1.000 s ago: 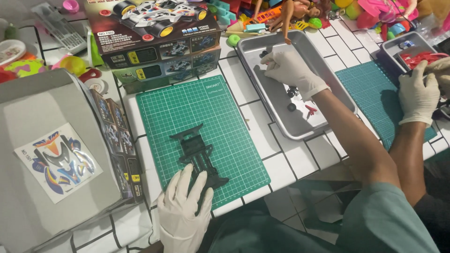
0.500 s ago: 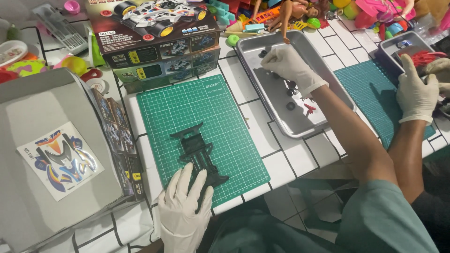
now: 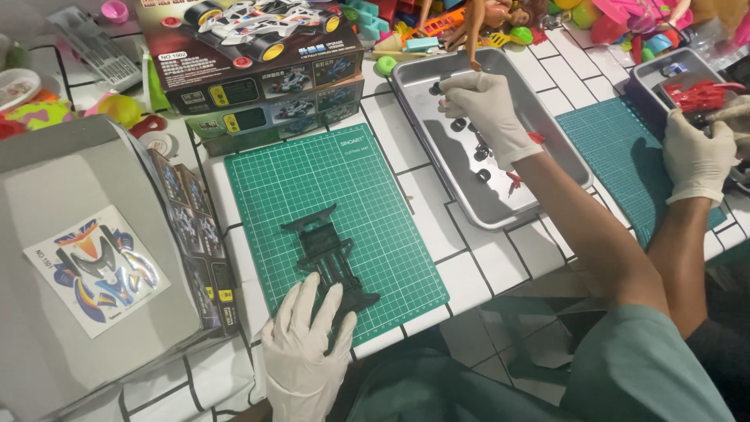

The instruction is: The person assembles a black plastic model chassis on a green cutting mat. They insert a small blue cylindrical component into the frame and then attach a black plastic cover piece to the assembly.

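Observation:
My left hand (image 3: 306, 348), in a white glove, lies flat with fingers apart on the near end of a black toy-car chassis (image 3: 324, 250). The chassis rests on a green cutting mat (image 3: 351, 180). My right hand (image 3: 488, 109), also gloved, reaches into a metal tray (image 3: 476, 195). Its bent fingertips are at a small black round piece (image 3: 435, 88) by the tray's far left wall. Whether they pinch it is hidden. Several small black wheels (image 3: 480, 155) and red bits (image 3: 512, 181) lie loose in the tray.
A co-worker's gloved hand (image 3: 695, 156) holds a red part (image 3: 699, 94) over a second tray at the right, beside a teal mat (image 3: 617, 156). A model-car box (image 3: 258, 55) stands behind the green mat. A grey lid with a sticker sheet (image 3: 94, 270) lies left. Toys crowd the back.
My right hand has slid from the middle of the tray toward its far left corner. The co-worker's hand has shifted a little. My left hand stays on the chassis.

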